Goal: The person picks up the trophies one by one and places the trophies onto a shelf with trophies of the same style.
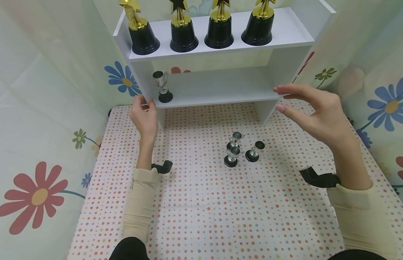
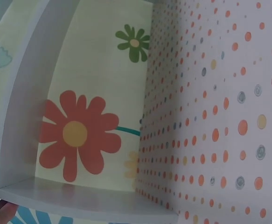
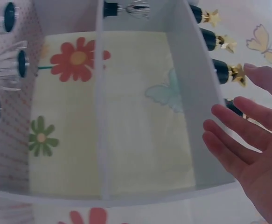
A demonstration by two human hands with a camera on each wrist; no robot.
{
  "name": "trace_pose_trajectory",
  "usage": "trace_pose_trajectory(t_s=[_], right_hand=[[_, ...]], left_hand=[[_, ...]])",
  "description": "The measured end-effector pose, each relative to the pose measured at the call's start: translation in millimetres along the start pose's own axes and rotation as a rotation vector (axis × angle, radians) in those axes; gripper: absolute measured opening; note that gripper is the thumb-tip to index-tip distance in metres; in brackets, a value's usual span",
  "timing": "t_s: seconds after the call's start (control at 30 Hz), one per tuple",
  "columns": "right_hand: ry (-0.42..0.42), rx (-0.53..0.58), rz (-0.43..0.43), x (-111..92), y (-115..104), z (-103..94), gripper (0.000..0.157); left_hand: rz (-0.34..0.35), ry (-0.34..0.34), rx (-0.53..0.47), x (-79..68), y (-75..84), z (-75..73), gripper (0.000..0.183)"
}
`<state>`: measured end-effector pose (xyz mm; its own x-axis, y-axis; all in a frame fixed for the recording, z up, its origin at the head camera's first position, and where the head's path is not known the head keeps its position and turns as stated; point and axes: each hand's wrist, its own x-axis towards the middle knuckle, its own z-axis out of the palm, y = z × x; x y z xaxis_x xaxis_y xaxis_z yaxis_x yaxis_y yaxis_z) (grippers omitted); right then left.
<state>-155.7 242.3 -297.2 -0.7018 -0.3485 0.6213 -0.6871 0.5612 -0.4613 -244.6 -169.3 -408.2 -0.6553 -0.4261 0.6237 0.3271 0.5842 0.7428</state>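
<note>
A white, flat-panelled shelf unit (image 1: pixel 221 85) stands on a white tablecloth with coloured dots (image 1: pixel 204 216); the left hand (image 1: pixel 144 117) grips its left side edge, while the right hand (image 1: pixel 321 112), fingers parted and empty, hovers by its right side; it looks stiff, smooth and probably light, best held by both side panels; four black-based gold star trophies (image 1: pixel 220 30) on top and one small silver two-handled cup (image 1: pixel 160 81) below could topple if jolted; three similar silver cups (image 1: pixel 234 151) stand in front, blocking any forward slide.
</note>
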Motion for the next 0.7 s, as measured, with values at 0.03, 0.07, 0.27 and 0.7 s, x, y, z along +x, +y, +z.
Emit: trace_pose_trajectory(t_s=[0.03, 0.07, 0.27, 0.7], right_hand=[[-0.001, -0.001, 0.013, -5, 3, 4.2, 0.048], [-0.004, 0.002, 0.025, -10, 7, 8.5, 0.05], [-0.047, 0.04, 0.087, -39, 22, 32.3, 0.053], [-0.188, 0.075, 0.368, -90, 42, 70.9, 0.056]], left_hand=[[-0.003, 0.0, -0.004, -0.1, -0.3, 0.0, 0.017], [-0.005, -0.002, -0.002, -0.1, -0.6, -0.1, 0.017], [-0.015, -0.007, 0.007, -0.7, -0.5, -0.6, 0.019], [-0.013, 0.001, 0.012, -0.9, -1.5, 1.1, 0.018]])
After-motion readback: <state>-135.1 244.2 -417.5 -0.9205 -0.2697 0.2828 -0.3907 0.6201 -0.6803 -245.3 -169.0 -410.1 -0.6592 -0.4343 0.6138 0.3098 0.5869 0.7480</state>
